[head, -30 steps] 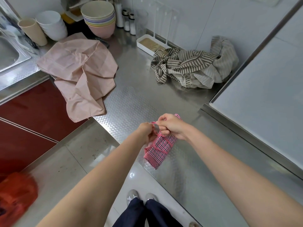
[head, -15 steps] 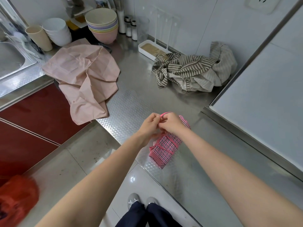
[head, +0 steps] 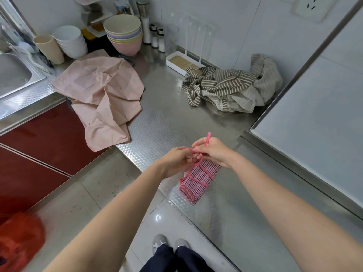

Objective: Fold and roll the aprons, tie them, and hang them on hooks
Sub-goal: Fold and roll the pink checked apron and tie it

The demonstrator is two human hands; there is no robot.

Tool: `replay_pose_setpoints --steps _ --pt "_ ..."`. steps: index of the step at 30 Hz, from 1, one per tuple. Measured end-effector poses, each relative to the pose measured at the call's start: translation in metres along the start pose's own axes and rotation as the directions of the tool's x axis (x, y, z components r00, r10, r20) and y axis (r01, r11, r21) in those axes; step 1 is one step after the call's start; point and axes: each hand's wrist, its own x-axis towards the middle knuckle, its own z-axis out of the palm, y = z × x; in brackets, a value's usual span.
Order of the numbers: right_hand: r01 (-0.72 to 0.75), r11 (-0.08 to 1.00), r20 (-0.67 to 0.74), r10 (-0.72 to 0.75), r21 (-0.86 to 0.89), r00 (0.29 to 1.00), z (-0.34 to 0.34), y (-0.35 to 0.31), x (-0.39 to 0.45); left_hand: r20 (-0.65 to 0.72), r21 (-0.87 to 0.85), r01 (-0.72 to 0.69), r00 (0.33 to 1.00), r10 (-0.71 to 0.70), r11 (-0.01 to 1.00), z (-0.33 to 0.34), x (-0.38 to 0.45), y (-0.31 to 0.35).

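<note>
A rolled pink-checked apron (head: 198,181) lies on the steel tabletop (head: 163,122) close to its near edge, one end pointing toward the person and the other tucked under the hands. Pink ties (head: 200,174) cross over the roll in several places. The left hand (head: 176,160) has its grip curled in on the tie at the top of the roll, where a small loop of the strap shows between the two hands. The right hand (head: 215,152) pinches the other strand, and a short pink strap end (head: 207,138) sticks up from its fingers. Both hands meet just above the far end of the roll, touching or nearly touching each other. Farther back on the left, a pale pink apron (head: 104,99) lies crumpled and unfolded, with one corner hanging over the tabletop's edge above a red cabinet front (head: 39,142). Farther back on the right, a striped brown-and-cream apron (head: 225,87) sits in a heap against the wall corner, touching a white tray (head: 176,61). A stack of pastel bowls (head: 124,36), white bowls (head: 69,43) and a beige cup (head: 49,48) stand at the back beside the sink (head: 13,75). Below, the person's grey shoes (head: 169,243) show on the tiled floor.
</note>
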Motion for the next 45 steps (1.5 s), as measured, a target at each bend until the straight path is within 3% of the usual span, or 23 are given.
replay_pose_setpoints --steps 2,4,6,9,11,13,15,18,22,25,30,35,40,45 --pt "0.028 0.989 0.053 -0.020 -0.147 0.998 -0.007 -0.001 -0.001 -0.018 -0.024 0.052 0.998 -0.052 0.998 -0.001 0.003 -0.002" --pt "0.090 0.890 0.069 -0.066 -0.448 0.995 -0.009 -0.003 0.000 -0.082 0.000 0.097 0.992 -0.096 0.995 -0.001 0.004 -0.003" --pt "0.185 0.581 0.094 -0.182 -0.793 0.979 -0.006 -0.007 0.002 -0.129 0.044 0.123 0.985 -0.117 0.991 0.001 0.007 -0.005" --pt "0.195 0.125 0.149 -0.310 -0.973 0.939 0.007 -0.018 -0.007 -0.211 0.065 0.154 0.968 -0.138 0.986 0.007 0.012 -0.007" --pt "0.168 -0.056 0.177 -0.357 -0.984 0.917 0.016 -0.020 -0.011 -0.255 0.066 0.168 0.956 -0.146 0.984 0.010 0.013 -0.005" --pt "0.177 -0.095 0.200 -0.384 -0.980 0.902 0.020 -0.015 -0.011 -0.263 0.065 0.190 0.950 -0.167 0.980 0.009 0.013 -0.002" --pt "0.214 -0.020 0.203 -0.404 -0.977 0.892 0.019 -0.010 -0.010 -0.254 0.053 0.224 0.946 -0.204 0.973 0.006 0.012 0.000" --pt "0.262 0.279 0.158 -0.347 -0.924 0.925 0.010 -0.005 -0.005 -0.265 0.043 0.258 0.934 -0.238 0.965 0.003 0.010 0.001" --pt "0.267 0.654 0.070 -0.311 -0.708 0.948 0.000 -0.003 0.000 -0.278 0.027 0.239 0.935 -0.222 0.971 -0.002 0.011 -0.004" --pt "0.246 0.802 0.006 -0.290 -0.545 0.957 -0.003 0.001 -0.001 -0.301 0.026 0.225 0.931 -0.207 0.974 -0.001 0.011 -0.006" --pt "0.199 0.909 0.029 -0.203 -0.365 0.979 -0.002 0.005 -0.006 -0.378 -0.009 0.193 0.908 -0.182 0.981 0.002 0.010 -0.005" --pt "0.040 0.997 -0.019 -0.042 -0.062 0.999 0.003 0.005 -0.006 -0.363 0.034 0.100 0.928 -0.081 0.994 0.008 0.009 -0.009" --pt "-0.110 0.986 -0.250 0.138 0.124 0.958 0.013 0.005 0.002 -0.337 0.248 -0.097 0.924 0.179 0.964 0.009 0.005 -0.014" --pt "-0.157 0.987 -0.259 0.162 0.038 0.952 0.016 0.000 0.006 -0.235 0.597 -0.152 0.905 0.353 0.787 0.011 0.004 -0.013"
